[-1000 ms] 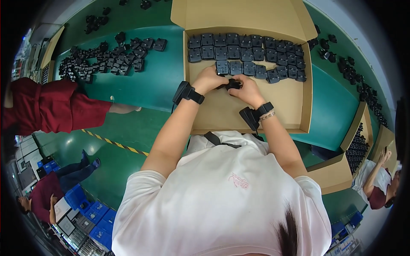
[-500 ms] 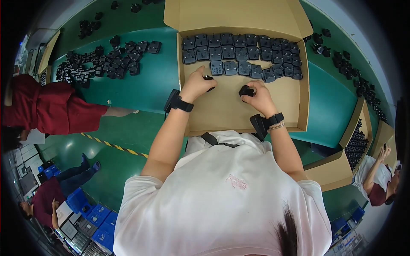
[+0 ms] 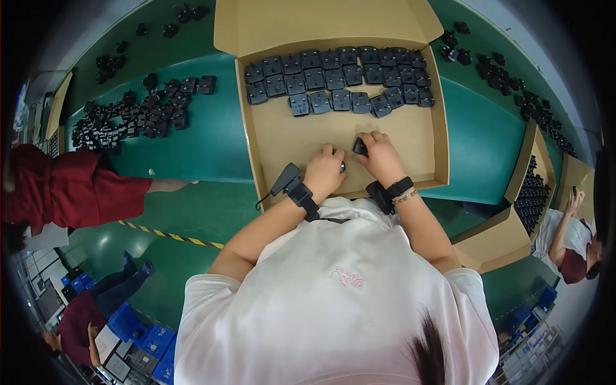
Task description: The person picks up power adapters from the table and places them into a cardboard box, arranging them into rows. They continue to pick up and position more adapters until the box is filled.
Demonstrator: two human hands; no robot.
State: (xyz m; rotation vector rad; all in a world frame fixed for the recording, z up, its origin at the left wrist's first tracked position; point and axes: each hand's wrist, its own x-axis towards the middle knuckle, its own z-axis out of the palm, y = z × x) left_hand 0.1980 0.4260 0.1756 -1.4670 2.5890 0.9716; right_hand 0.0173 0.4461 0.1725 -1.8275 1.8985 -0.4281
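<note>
My right hand [image 3: 380, 158] rests on the floor of the cardboard box [image 3: 282, 138], near its near edge, with the fingers curled over a small black plug adapter [image 3: 360, 147] that I grip at its side. My left hand [image 3: 325, 171] lies just beside it, knuckles up and fingers bent; something small and dark shows at its fingertips, but I cannot tell whether I have hold of it. Both hands are close together, almost touching. Each wrist carries a black strap with a small device on it.

Along the far side of the box lie rows of black adapters [image 3: 337, 77], packed side by side: two full rows against the far wall and a shorter third row in front of them. The near half of the box floor is bare cardboard around my hands.

The box sits on a green worktop [image 3: 192, 154]. Toward its left edge lies a loose heap of black adapters [image 3: 138, 112], with more scattered along the right edge [image 3: 497, 74]. Another open box [image 3: 531, 192] of dark parts stands at the right.
</note>
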